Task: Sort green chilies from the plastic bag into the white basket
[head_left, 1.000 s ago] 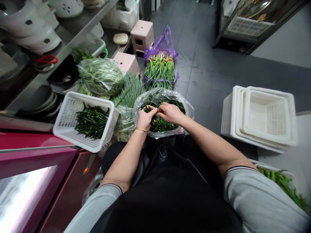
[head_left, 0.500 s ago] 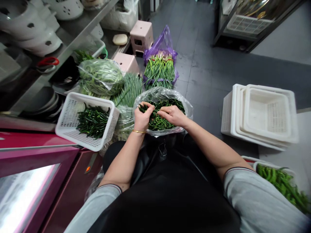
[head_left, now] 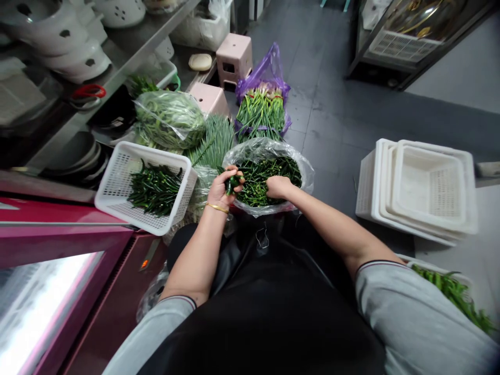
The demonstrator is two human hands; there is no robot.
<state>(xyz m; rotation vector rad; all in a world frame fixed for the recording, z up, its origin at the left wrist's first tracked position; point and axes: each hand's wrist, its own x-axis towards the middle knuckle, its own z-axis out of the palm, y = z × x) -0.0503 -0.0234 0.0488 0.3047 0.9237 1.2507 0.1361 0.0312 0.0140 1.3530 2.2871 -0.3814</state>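
A clear plastic bag (head_left: 307,169) full of dark green chili peppers (head_left: 253,185) stands open in front of me. My left hand (head_left: 224,188), with a gold bracelet at the wrist, is closed round several green peppers (head_left: 233,183) at the bag's left edge. Reaching into the bag, my right hand (head_left: 278,187) has its fingers bent down among the peppers; the fingertips and anything in them are hidden. To the left, a white perforated basket (head_left: 113,172) holds a heap of the same peppers (head_left: 154,188).
Bagged greens (head_left: 172,117) lie behind the basket. Green onions (head_left: 261,112) in a purple bag lie beyond the pepper bag, near pink stools (head_left: 234,57). White baskets (head_left: 429,182) are stacked at the right. A metal shelf (head_left: 136,47) runs along the upper left.
My left hand has moved left and turned, showing the peppers in its grip. My right hand has come away from it and gone down into the bag. The view has shifted slightly.
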